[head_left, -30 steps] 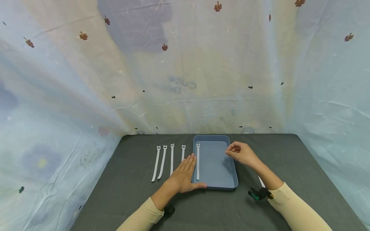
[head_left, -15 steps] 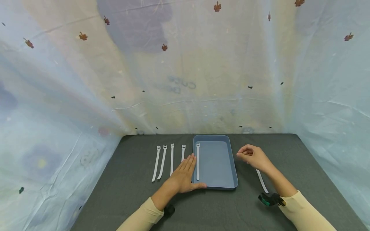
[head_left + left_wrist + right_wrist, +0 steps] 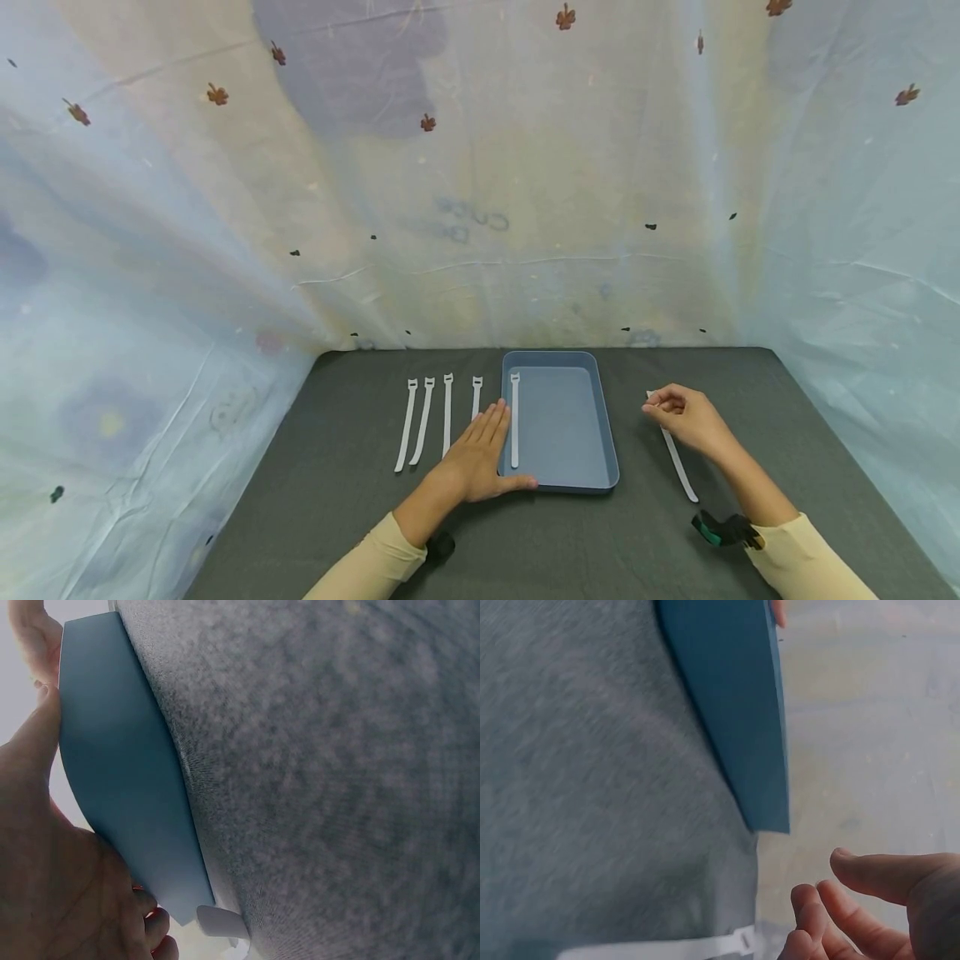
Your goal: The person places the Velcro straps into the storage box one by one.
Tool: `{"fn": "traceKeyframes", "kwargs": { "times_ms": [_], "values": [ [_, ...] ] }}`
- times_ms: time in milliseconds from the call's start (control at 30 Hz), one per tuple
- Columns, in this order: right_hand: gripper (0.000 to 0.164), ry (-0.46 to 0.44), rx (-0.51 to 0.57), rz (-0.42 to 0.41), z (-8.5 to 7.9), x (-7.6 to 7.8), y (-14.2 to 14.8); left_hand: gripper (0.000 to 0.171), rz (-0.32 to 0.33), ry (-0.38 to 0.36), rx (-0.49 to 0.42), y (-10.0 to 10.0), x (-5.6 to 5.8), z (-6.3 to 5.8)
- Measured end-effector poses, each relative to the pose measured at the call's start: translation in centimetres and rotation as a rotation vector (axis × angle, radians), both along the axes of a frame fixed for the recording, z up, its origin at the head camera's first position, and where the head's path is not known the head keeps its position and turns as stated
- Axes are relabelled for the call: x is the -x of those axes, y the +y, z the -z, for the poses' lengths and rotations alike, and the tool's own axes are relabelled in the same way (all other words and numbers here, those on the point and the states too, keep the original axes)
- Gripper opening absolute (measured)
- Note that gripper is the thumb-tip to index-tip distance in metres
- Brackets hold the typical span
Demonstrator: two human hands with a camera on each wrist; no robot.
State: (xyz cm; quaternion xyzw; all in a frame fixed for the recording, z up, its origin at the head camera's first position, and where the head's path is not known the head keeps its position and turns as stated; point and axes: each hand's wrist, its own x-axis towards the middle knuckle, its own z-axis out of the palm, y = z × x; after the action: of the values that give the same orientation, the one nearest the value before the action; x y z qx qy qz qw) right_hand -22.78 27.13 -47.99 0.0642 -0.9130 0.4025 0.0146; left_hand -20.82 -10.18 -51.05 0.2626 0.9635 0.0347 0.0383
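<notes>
Nearest the camera, the left hand (image 3: 474, 457) is lying flat on the dark grey surface (image 3: 540, 542), fingers (image 3: 491, 419) straight and together, thumb stretched out along the near left corner of the blue tray (image 3: 596, 417). It is bracing the tray rather than gripping it; the left wrist view is showing the palm against the tray's outer wall.

To the right, well apart from the tray, the right hand (image 3: 686, 417) is hovering over the far end of a loose white strap (image 3: 675, 457) lying on the surface. Its fingers (image 3: 832, 915) are loosely curled and, in the right wrist view, are sitting just above the strap's buckle end without closing on it. I cannot tell whether a fingertip is grazing it, but nothing is being pinched.

The step in hand looks like fetching this strap for the tray. The next move is likely calling for a fine pinch on the thin strap end, lifting it off the cloth and carrying it left over the tray's rim.

Inside the tray, one strap (image 3: 513, 421) is lying lengthwise against the left wall. Beyond the left hand, four more straps (image 3: 435, 417) are lying side by side on the surface, just left of the tray.
</notes>
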Motion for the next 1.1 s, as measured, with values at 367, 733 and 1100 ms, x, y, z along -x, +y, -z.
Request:
{"fn": "traceKeyframes", "kwargs": {
  "times_ms": [367, 733, 1100],
  "values": [
    [0.029, -0.032, -0.058, 0.05, 2.3, 1.0, 2.0, 0.121, -0.012, -0.008, -0.005, -0.1, 0.3, 0.5],
    [0.031, -0.081, -0.037, 0.068, 3.6, 1.7, 3.2, 0.12, -0.011, -0.011, 0.018, 0.1, 0.0, 0.0],
    [0.031, -0.079, -0.047, 0.082, 4.0, 2.3, 3.4, 0.121, -0.011, -0.004, 0.025, 0.1, 0.0, 0.0]
  ]
}}
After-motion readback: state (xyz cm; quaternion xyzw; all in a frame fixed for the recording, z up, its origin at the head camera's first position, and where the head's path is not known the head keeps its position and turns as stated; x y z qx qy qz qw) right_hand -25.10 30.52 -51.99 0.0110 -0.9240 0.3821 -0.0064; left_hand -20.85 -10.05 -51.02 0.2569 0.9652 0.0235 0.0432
